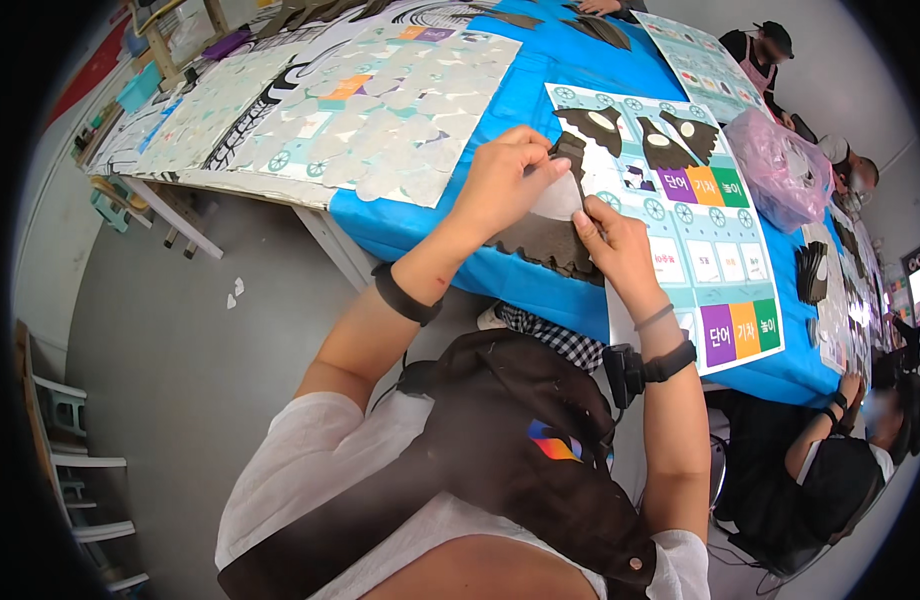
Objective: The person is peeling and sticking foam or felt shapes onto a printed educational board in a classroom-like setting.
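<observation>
A dark brown piece with a scalloped edge [545, 243], seemingly fabric, lies at the table's near edge between my hands. Over it is a pale rounded patch [558, 203]. My left hand [500, 185] pinches the patch's upper edge between thumb and fingers. Along the patch's right side, my right hand [617, 248] is closed with thumb and finger on the rim of the brown piece. Just beyond my fingers, similar brown pieces with white ovals [668, 145] rest on a printed sheet with coloured blocks [695, 215].
Blue cloth [540, 75] covers the table. Sheets covered with pale rounded patches [410, 110] spread to the left. A pink plastic bag [780, 165] stands right of the printed sheet. Other people sit or stand around the table. Stools [70, 400] line the left wall.
</observation>
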The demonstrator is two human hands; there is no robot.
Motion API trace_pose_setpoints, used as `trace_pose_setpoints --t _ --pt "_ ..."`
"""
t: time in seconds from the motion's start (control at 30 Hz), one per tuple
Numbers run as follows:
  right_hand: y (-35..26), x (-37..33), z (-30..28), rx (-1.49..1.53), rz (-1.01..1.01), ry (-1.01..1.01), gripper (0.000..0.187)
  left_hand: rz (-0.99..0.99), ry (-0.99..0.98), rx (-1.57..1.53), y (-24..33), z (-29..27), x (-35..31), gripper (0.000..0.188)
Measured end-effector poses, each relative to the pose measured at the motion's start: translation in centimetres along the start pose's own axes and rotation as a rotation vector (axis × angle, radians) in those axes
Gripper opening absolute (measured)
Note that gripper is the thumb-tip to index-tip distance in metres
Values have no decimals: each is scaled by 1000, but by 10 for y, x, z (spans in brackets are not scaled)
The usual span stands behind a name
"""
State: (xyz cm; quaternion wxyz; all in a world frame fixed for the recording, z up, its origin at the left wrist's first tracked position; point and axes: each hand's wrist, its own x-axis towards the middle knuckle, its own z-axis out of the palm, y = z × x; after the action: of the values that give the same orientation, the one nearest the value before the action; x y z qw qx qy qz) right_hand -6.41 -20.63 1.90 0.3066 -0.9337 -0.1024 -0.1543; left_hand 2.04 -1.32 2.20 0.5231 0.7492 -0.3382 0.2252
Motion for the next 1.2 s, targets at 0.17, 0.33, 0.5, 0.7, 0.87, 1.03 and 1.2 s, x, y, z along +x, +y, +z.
trace_pose_setpoints --t 0.17,0.33,0.5,0.7,0.87,1.03,1.2 --pt "5 0 3 36 26 -14 34 -182 -46 -231 -3 -3 1 39" --pt "7 0 4 81 81 -25 34 -207 -221 -317 -7 -21 -4 35" --pt "6 0 3 34 98 -21 32 -71 -309 8 -1 -24 -10 30" --pt "1 1 5 57 167 -38 32 -243 -243 -285 -24 -20 -15 29" --pt "7 2 4 142 208 -56 33 -283 -233 -295 -15 -21 -15 28" --pt "3 3 2 249 255 -73 36 -129 -274 -72 -13 -33 -19 28" --pt "4 -2 -7 520 377 -10 31 -294 -121 -184 -6 -29 -13 27"
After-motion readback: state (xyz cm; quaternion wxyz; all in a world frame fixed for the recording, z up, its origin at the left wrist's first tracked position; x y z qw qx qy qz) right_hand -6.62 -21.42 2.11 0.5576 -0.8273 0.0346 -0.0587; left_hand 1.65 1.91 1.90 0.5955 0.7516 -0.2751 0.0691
